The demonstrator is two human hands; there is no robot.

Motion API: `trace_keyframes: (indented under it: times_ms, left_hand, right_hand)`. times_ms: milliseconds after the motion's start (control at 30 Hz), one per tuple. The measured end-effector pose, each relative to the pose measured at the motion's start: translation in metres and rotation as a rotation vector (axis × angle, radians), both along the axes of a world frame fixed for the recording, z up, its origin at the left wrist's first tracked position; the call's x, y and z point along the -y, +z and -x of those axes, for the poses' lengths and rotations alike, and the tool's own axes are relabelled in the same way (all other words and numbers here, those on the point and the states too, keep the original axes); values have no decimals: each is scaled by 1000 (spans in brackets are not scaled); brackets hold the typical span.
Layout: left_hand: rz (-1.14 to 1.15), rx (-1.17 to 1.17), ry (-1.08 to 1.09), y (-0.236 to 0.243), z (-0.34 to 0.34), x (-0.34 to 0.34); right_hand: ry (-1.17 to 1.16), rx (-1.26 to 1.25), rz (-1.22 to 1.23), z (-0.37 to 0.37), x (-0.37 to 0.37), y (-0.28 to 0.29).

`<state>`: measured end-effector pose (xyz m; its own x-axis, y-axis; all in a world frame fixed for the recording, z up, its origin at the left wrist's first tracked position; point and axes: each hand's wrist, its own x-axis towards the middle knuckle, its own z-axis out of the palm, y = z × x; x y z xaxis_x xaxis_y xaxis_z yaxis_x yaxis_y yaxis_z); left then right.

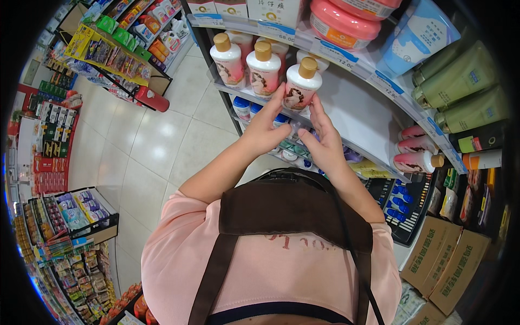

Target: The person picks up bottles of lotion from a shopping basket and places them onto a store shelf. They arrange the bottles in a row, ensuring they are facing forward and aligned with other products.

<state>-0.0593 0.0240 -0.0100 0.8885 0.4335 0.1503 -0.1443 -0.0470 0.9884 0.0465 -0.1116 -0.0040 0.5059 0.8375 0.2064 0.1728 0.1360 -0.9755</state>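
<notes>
Bottle (301, 86) base hidden by both hands

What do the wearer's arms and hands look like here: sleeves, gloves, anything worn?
Both forearms are bare, and the left hand and right hand wear no gloves. No rings, watch or bracelets are visible. Short pink sleeves end around the upper arm. A dark brown apron with brown straps lies over the pink shirt.

white bottle (301, 86) with gold cap, pink tubs (341, 21), olive-green pouches (460, 76)
</notes>
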Motion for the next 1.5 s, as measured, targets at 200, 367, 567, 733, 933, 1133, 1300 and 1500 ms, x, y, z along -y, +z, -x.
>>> trace_keyframes:
  times_ms: [200,367,567,733,933,1133,1300,1500]
  left_hand:
    - [69,-3,10,-7,3,2]
    - [56,-35,2,-4,15,6]
    - [-23,-35,-74,-4,34,8]
    - [-50,-96,-267,1,19,17]
    - [-137,-117,-522,9,-29,42]
    - [-202,82,-589,9,-88,94]
    - [-353,87,-686,17,-123,130]
    - [-312,-27,-726,27,-144,158]
  right_hand:
    - [1,34,11,-1,1,-1]
    - [-6,-25,-15,0,6,0]
    - [-31,-71,40,-6,40,15]
    - [-99,-126,42,-16,89,11]
    - [-429,-128,-109,-28,154,9]
    - [-905,6,-295,-36,203,11]
    - [-1026,54,-75,-53,224,8]
    - [-891,-37,-36,-64,223,2]
